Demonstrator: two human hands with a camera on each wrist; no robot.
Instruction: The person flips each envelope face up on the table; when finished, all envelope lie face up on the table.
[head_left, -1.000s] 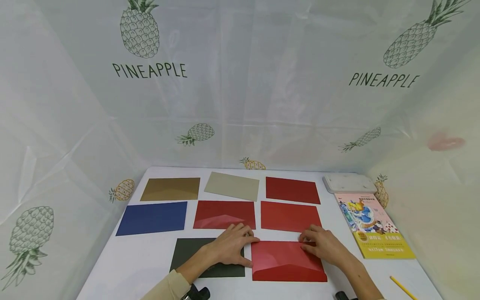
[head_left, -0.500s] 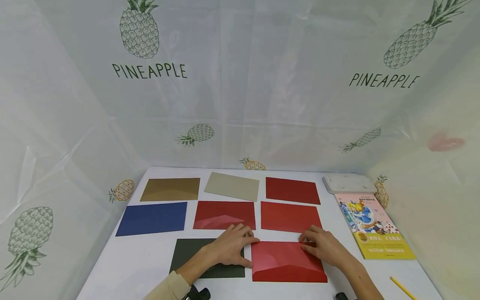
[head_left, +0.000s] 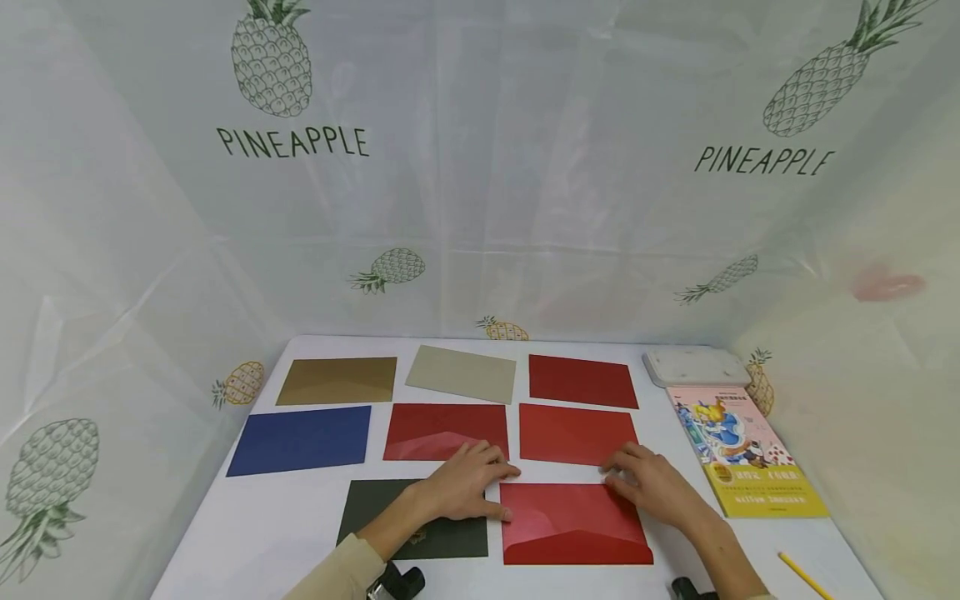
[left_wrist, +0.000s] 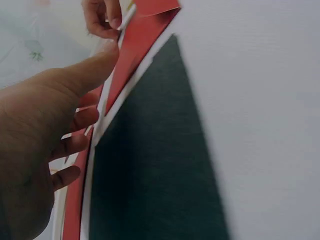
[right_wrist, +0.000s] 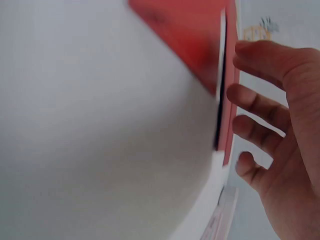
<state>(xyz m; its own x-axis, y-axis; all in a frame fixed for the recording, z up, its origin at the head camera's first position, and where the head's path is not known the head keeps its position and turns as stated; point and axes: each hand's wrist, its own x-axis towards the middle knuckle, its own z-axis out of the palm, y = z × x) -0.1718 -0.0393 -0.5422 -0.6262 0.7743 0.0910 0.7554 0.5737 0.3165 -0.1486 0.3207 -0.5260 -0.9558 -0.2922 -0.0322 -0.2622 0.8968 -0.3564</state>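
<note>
A red envelope (head_left: 570, 508), its flap edge curving across the lower part, lies flat at the front of the table. My left hand (head_left: 467, 483) is at its upper left, over a dark green envelope (head_left: 450, 540), thumb by the red one's left edge. On the other side, my right hand (head_left: 652, 482) hovers at the upper right corner, fingers loosely bent and holding nothing. In the left wrist view the left hand's fingers (left_wrist: 70, 145) are spread above the envelopes. The right wrist view has the right hand's fingers (right_wrist: 255, 100) apart beside red paper (right_wrist: 185, 30).
Behind are two more red envelopes (head_left: 577, 433) (head_left: 446, 425) in the middle row beside a blue one (head_left: 300, 440). The back row has a gold (head_left: 337, 381), a beige (head_left: 461, 373) and a red one (head_left: 583, 381). A picture book (head_left: 750, 454), white case (head_left: 697, 367) and yellow pencil (head_left: 805, 575) are at right.
Both hands have shifted slightly: the right fingers have come off the red envelope's upper right corner, and the left thumb has moved up along its left edge. The envelopes lie as before.
</note>
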